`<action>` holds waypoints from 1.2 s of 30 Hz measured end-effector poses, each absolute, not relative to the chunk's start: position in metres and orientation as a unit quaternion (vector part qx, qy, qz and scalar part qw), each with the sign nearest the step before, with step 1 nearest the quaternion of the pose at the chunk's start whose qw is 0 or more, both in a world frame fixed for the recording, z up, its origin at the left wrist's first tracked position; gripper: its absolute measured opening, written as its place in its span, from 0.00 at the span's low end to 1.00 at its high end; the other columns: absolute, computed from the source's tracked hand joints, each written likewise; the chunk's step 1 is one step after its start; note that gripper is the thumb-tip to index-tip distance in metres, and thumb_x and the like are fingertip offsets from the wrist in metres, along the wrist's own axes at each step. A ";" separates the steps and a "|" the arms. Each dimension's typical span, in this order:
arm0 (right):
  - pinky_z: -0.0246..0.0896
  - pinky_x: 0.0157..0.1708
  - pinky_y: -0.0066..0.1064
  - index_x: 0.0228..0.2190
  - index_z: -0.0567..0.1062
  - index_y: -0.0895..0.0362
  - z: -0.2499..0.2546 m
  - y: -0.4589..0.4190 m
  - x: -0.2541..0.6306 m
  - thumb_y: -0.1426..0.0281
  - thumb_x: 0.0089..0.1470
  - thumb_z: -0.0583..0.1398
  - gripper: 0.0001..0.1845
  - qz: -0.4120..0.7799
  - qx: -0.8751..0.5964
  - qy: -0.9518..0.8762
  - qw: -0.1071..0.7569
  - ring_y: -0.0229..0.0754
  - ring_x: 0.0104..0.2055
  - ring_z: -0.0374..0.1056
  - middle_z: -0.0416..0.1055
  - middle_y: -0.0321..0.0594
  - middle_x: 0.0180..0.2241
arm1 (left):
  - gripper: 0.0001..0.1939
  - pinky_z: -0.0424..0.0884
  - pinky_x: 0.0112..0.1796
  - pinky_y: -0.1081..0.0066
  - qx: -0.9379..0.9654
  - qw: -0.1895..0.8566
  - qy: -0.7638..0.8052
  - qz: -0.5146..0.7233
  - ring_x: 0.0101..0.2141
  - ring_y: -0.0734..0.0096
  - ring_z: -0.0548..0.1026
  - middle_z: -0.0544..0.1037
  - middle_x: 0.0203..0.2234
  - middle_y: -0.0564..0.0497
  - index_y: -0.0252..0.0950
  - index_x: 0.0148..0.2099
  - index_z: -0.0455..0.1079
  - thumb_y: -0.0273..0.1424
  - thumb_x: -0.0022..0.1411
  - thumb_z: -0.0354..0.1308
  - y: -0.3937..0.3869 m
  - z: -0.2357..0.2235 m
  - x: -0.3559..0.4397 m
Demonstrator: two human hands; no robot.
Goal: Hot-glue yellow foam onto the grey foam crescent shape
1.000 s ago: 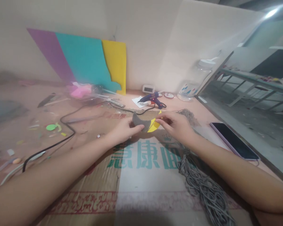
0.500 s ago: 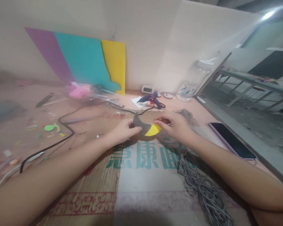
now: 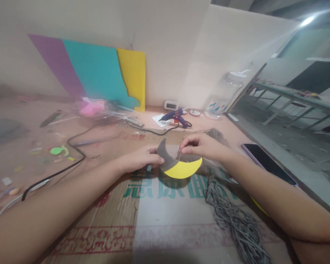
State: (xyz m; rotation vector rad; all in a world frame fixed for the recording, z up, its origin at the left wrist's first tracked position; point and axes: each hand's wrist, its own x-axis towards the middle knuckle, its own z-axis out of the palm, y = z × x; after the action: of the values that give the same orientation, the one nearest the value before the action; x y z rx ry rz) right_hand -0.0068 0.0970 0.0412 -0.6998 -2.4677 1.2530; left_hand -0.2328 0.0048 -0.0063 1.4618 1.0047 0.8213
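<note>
Cardboard (image 3: 115, 209) | crescent (image 3: 183, 170): left hand (image 3: 143, 158) pinching gray end | right hand (image 3: 203, 146) pinching strand (image 3: 179, 157) inside curve

– From where is the scene viewed?
– From the person's head, by one camera faced forward and down over the tabletop (image 3: 237, 132)
– How near is it set?
– Near: the hands (image 3: 141, 159) are framed about the centre, the wall (image 3: 176, 73) is faced beyond, and the floor (image 3: 297, 146) is caught at the right

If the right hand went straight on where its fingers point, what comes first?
Probably the grey end of the crescent, just ahead of the right hand, though depth is hard to judge.
</note>
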 end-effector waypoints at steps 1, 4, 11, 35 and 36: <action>0.65 0.35 0.31 0.30 0.78 0.56 0.041 0.098 -0.006 0.62 0.50 0.64 0.10 0.442 -0.239 -0.853 0.141 0.40 0.34 0.71 0.76 0.37 0.30 | 0.09 0.65 0.29 0.74 0.611 0.570 0.425 0.349 0.27 0.71 0.70 0.73 0.26 0.53 0.35 0.35 0.70 0.33 0.50 0.58 0.004 -0.006 -0.233; 0.65 0.34 0.30 0.29 0.78 0.56 0.037 0.098 -0.007 0.62 0.49 0.64 0.10 0.431 -0.252 -0.853 0.153 0.41 0.33 0.71 0.76 0.37 0.30 | 0.09 0.62 0.26 0.75 0.579 0.593 0.422 0.367 0.24 0.74 0.67 0.70 0.23 0.54 0.34 0.34 0.69 0.32 0.48 0.59 0.004 -0.010 -0.233; 0.62 0.47 0.40 0.38 0.77 0.57 0.014 0.097 -0.016 0.71 0.49 0.61 0.12 0.370 -0.255 -0.864 0.226 0.47 0.45 0.69 0.75 0.43 0.41 | 0.11 0.57 0.21 0.77 0.523 0.573 0.439 0.453 0.20 0.79 0.63 0.66 0.19 0.55 0.32 0.31 0.67 0.36 0.51 0.61 0.012 -0.017 -0.228; 0.60 0.28 0.28 0.29 0.67 0.56 0.010 0.070 -0.023 0.63 0.57 0.58 0.09 0.466 -0.302 -0.779 0.292 0.37 0.25 0.66 0.71 0.33 0.24 | 0.22 0.70 0.39 0.69 0.621 0.295 0.522 0.505 0.37 0.67 0.75 0.77 0.36 0.47 0.34 0.53 0.67 0.36 0.58 0.58 0.007 -0.006 -0.219; 0.61 0.28 0.28 0.29 0.67 0.56 0.010 0.069 -0.024 0.64 0.57 0.57 0.09 0.465 -0.299 -0.781 0.290 0.37 0.26 0.67 0.71 0.33 0.24 | 0.21 0.70 0.39 0.69 0.629 0.291 0.526 0.493 0.37 0.67 0.75 0.77 0.36 0.47 0.34 0.53 0.68 0.36 0.58 0.57 0.006 -0.006 -0.218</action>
State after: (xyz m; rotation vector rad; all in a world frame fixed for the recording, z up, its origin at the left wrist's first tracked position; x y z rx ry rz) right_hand -0.0236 0.0693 0.0105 -0.7987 -2.0849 1.2401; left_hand -0.2185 0.0058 -0.0057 1.6774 1.4026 1.3133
